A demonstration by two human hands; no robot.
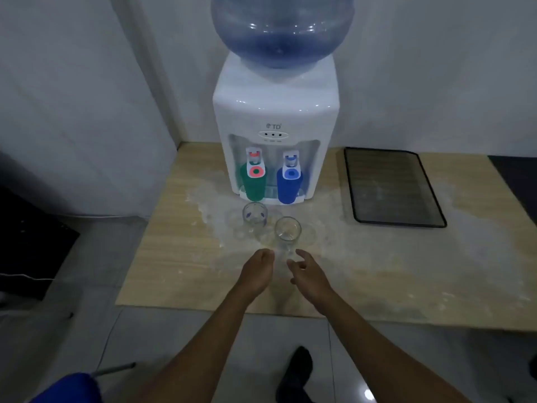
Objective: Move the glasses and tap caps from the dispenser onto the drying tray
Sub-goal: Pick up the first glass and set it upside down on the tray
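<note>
A white water dispenser [276,112] stands at the back of a low wooden table [174,257]. Under its taps sit a green cap [253,184] on the left and a blue cap [287,187] on the right. Two clear glasses stand in front of it: the far glass [255,215] to the left and the near glass [287,232] to the right. My left hand [257,271] and my right hand [308,271] reach side by side toward the near glass, both just short of it, fingers loosely curled, nothing held. The dark drying tray [360,199] lies to the right.
A blue water bottle [282,30] tops the dispenser. White walls close the back and left. The tabletop around the glasses looks wet or worn pale. A dark object [29,242] sits on the floor at left; a dark shoe [296,373] shows below.
</note>
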